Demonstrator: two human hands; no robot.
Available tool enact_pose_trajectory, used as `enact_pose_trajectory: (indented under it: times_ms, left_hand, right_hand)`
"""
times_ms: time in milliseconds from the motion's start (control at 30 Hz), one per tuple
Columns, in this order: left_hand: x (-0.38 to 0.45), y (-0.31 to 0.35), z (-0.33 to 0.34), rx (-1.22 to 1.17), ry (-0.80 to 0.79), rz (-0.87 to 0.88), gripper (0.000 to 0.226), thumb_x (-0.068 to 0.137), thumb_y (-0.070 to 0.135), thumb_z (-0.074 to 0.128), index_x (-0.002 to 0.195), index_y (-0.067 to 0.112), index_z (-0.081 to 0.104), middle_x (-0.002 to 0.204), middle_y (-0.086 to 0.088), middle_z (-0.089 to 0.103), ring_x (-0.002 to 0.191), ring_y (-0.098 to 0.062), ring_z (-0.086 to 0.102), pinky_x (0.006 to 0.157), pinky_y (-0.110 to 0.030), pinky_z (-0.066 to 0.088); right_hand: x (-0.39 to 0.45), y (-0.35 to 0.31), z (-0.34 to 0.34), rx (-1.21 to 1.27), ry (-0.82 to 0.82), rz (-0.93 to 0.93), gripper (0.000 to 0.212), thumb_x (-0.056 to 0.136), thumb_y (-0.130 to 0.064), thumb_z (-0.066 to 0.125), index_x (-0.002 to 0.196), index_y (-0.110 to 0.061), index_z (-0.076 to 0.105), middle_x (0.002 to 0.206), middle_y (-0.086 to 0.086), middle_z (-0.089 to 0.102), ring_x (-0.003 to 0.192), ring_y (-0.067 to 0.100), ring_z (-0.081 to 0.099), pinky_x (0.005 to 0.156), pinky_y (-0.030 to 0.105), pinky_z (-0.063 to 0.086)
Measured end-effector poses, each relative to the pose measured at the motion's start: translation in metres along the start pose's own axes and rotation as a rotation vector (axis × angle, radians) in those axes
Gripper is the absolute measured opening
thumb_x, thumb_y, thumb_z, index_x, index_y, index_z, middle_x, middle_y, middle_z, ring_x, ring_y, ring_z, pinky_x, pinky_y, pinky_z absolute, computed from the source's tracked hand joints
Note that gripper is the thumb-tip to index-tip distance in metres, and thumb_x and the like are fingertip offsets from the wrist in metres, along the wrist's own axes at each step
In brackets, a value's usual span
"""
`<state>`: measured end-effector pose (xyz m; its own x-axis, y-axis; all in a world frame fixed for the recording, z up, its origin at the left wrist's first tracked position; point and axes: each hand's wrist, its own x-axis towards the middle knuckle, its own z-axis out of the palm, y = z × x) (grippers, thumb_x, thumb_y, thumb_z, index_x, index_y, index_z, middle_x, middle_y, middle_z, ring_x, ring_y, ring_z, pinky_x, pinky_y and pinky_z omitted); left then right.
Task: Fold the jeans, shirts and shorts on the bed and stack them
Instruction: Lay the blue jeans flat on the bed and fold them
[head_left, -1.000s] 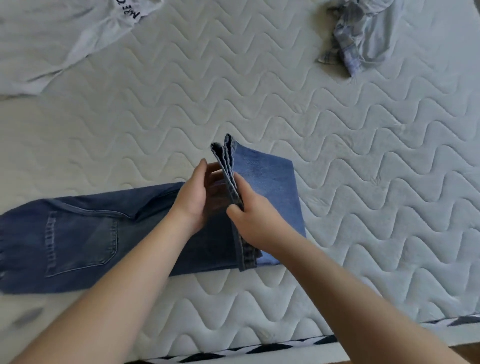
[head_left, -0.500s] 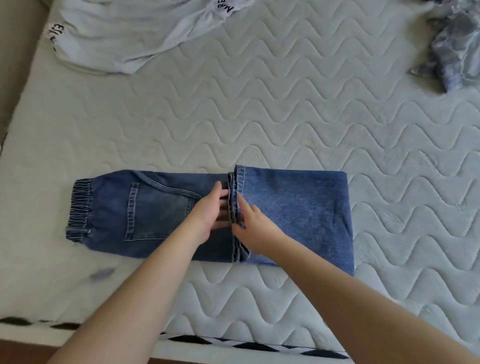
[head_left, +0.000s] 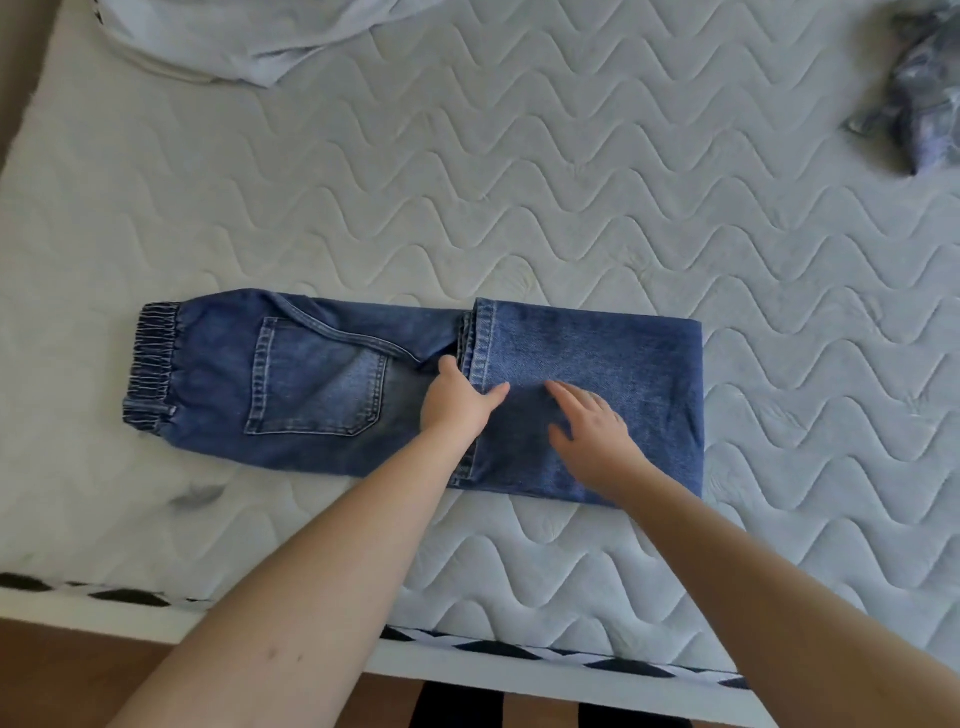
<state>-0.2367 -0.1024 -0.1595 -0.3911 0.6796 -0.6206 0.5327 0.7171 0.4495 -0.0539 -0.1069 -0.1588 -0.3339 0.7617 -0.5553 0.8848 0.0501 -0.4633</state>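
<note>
Where jeans (head_left: 592, 374) fold, both hands flat.

Your left hand (head_left: 457, 400) lies flat, fingers pointing to 2 o'clock; your right hand (head_left: 592, 431) lies flat, fingers spread toward 11 o'clock.

Matt blue denim jeans (head_left: 332, 374), quilted wavy-stitched cloth mattress (head_left: 571, 182), wood floor (head_left: 78, 654)

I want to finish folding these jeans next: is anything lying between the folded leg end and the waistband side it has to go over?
Nothing visible does. The jeans lie flat on the mattress, and only the left hand rests at the hem edge, the right hand on the folded part. The white shirt lies apart.
</note>
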Motion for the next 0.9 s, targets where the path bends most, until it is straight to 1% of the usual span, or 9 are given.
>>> enact_pose_trajectory:
  times_ms: [200, 367, 467, 533, 600, 667, 733, 833, 900]
  left_hand:
    - [-0.01, -0.005, 0.003, -0.01, 0.024, 0.061, 0.041, 0.087, 0.014, 0.063, 0.118, 0.011, 0.037, 0.104, -0.013, 0.06, 0.089, -0.033, 0.061, 0.075, -0.046, 0.055]
    - [-0.008, -0.016, -0.001, -0.105, 0.067, 0.174, 0.044, 0.084, 0.003, 0.057, 0.123, 0.017, 0.041, 0.107, -0.004, 0.057, 0.088, -0.024, 0.057, 0.07, -0.032, 0.046]
    - [-0.006, -0.021, -0.003, -0.112, 0.07, 0.15, 0.051, 0.084, 0.003, 0.056, 0.13, 0.018, 0.04, 0.105, -0.002, 0.057, 0.086, -0.023, 0.056, 0.071, -0.029, 0.045]
    - [-0.004, -0.021, -0.003, -0.11, 0.012, 0.094, 0.06, 0.084, 0.008, 0.058, 0.137, 0.02, 0.034, 0.105, 0.0, 0.055, 0.08, -0.019, 0.055, 0.062, -0.026, 0.043]
    - [0.001, -0.019, -0.003, -0.171, 0.005, 0.003, 0.059, 0.086, 0.024, 0.062, 0.138, 0.02, 0.035, 0.104, 0.002, 0.057, 0.076, -0.014, 0.055, 0.058, -0.026, 0.042]
    - [0.006, -0.016, -0.006, -0.2, 0.04, -0.04, 0.057, 0.089, 0.046, 0.061, 0.133, 0.016, 0.043, 0.097, 0.009, 0.054, 0.078, -0.01, 0.054, 0.064, -0.027, 0.04]
    - [0.011, -0.013, -0.007, -0.148, 0.039, -0.011, 0.058, 0.091, 0.057, 0.055, 0.124, 0.01, 0.053, 0.099, 0.006, 0.054, 0.091, -0.019, 0.057, 0.075, -0.029, 0.039]
    - [0.012, -0.012, -0.006, -0.157, 0.062, 0.055, 0.045, 0.095, 0.051, 0.052, 0.108, 0.01, 0.062, 0.101, -0.001, 0.061, 0.094, -0.023, 0.057, 0.076, -0.03, 0.041]
    - [0.012, -0.012, -0.007, -0.147, 0.107, 0.125, 0.031, 0.098, 0.042, 0.05, 0.096, 0.014, 0.061, 0.089, 0.004, 0.062, 0.086, -0.018, 0.057, 0.066, -0.027, 0.04]
  right_hand:
    - [-0.017, 0.045, -0.01, -0.235, 0.081, 0.046, 0.064, 0.101, -0.041, 0.039, 0.156, -0.027, 0.012, 0.164, -0.005, 0.002, 0.151, 0.02, -0.002, 0.121, 0.044, 0.0]
    - [-0.03, 0.066, -0.01, -0.231, 0.133, 0.08, 0.067, 0.1, -0.042, 0.042, 0.156, -0.027, 0.01, 0.165, -0.003, -0.001, 0.151, 0.022, -0.002, 0.121, 0.045, 0.0]
    - [-0.035, 0.075, -0.011, -0.187, 0.187, 0.125, 0.07, 0.098, -0.041, 0.044, 0.157, -0.027, 0.008, 0.165, -0.002, 0.0, 0.151, 0.022, -0.002, 0.121, 0.045, 0.002]
    - [-0.035, 0.081, -0.012, -0.087, 0.24, 0.182, 0.073, 0.097, -0.04, 0.048, 0.156, -0.026, 0.009, 0.165, -0.001, 0.002, 0.151, 0.023, 0.001, 0.121, 0.046, 0.007]
    - [-0.034, 0.086, -0.015, 0.119, 0.309, 0.273, 0.075, 0.095, -0.038, 0.053, 0.156, -0.024, 0.011, 0.163, -0.001, 0.009, 0.148, 0.024, 0.011, 0.118, 0.047, 0.016]
    - [-0.03, 0.089, -0.019, 0.365, 0.373, 0.35, 0.073, 0.095, -0.036, 0.055, 0.155, -0.022, 0.015, 0.159, 0.002, 0.019, 0.144, 0.026, 0.024, 0.115, 0.047, 0.025]
    - [-0.025, 0.091, -0.025, 0.556, 0.392, 0.442, 0.069, 0.096, -0.038, 0.053, 0.154, -0.021, 0.019, 0.155, 0.003, 0.027, 0.139, 0.027, 0.034, 0.109, 0.043, 0.031]
    - [-0.017, 0.093, -0.033, 0.776, 0.391, 0.54, 0.063, 0.099, -0.042, 0.046, 0.153, -0.02, 0.022, 0.152, 0.003, 0.037, 0.135, 0.025, 0.04, 0.1, 0.034, 0.031]
    - [-0.012, 0.093, -0.037, 0.814, 0.377, 0.575, 0.061, 0.1, -0.044, 0.043, 0.153, -0.021, 0.023, 0.152, 0.003, 0.038, 0.135, 0.026, 0.041, 0.105, 0.04, 0.033]
